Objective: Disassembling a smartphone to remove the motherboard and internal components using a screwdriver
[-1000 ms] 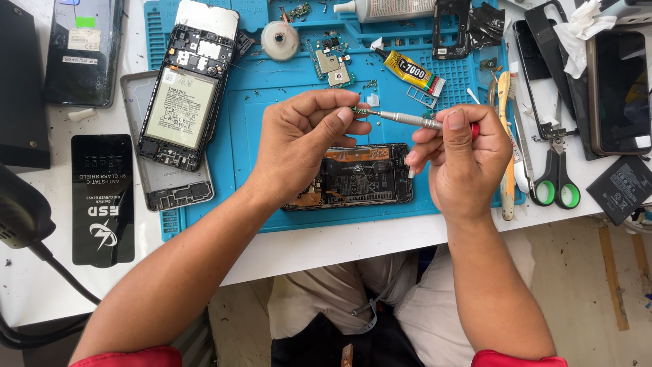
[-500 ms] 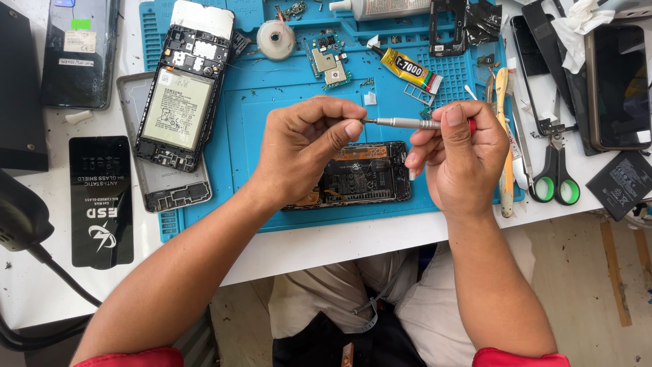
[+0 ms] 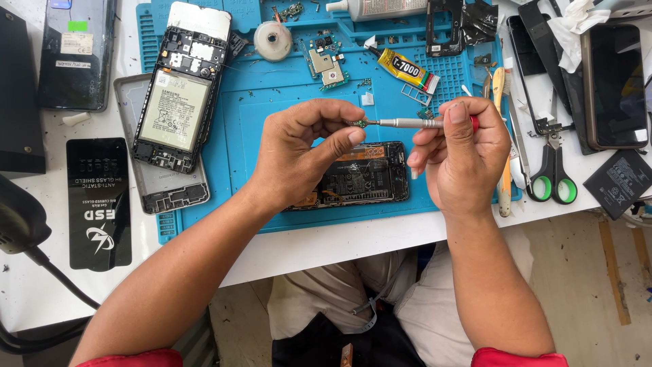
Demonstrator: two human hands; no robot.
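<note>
My right hand (image 3: 462,153) grips a slim silver screwdriver (image 3: 407,123) with a red end, held level above the blue work mat (image 3: 258,102). My left hand (image 3: 305,153) pinches a tiny green part at the screwdriver's tip between thumb and forefinger. Under both hands lies an opened black phone body (image 3: 360,173) with its circuitry exposed. The left part of that phone is hidden by my left hand.
A second opened phone with its battery (image 3: 178,102) lies at the mat's left, a grey back cover (image 3: 159,180) beneath it. A yellow glue tube (image 3: 404,68), a tape roll (image 3: 273,39), green-handled scissors (image 3: 551,170), other phones (image 3: 614,85) and a loose battery (image 3: 619,182) surround the mat.
Both hands have stayed together over the black phone. The screwdriver has kept nearly level, and my left fingers have closed more around its tip.
</note>
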